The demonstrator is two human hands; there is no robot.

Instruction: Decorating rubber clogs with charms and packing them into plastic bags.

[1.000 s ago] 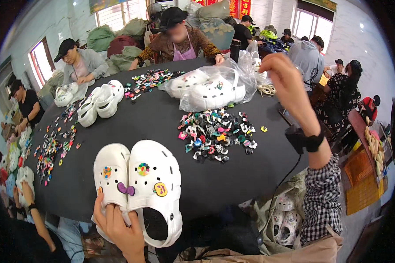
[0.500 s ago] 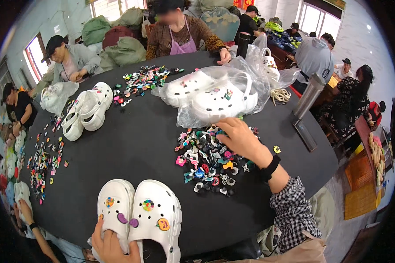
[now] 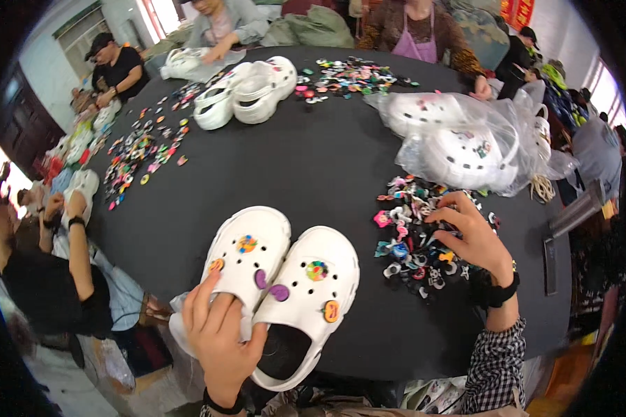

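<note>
White clog (image 3: 236, 264) partly hides the left hand (image 3: 226, 353), some fingers (image 3: 220, 311) inside

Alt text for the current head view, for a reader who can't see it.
A person's left hand grips two white clogs decorated with colourful charms above a dark table, while the right hand curves over a pile of loose charms. Beyond are more white clogs, some in clear plastic, and other people.

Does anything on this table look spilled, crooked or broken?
Nothing clearly stands out. The white clogs at the left hand show no visible damage, and the colourful charms under the right hand lie heaped on the black table.
</note>
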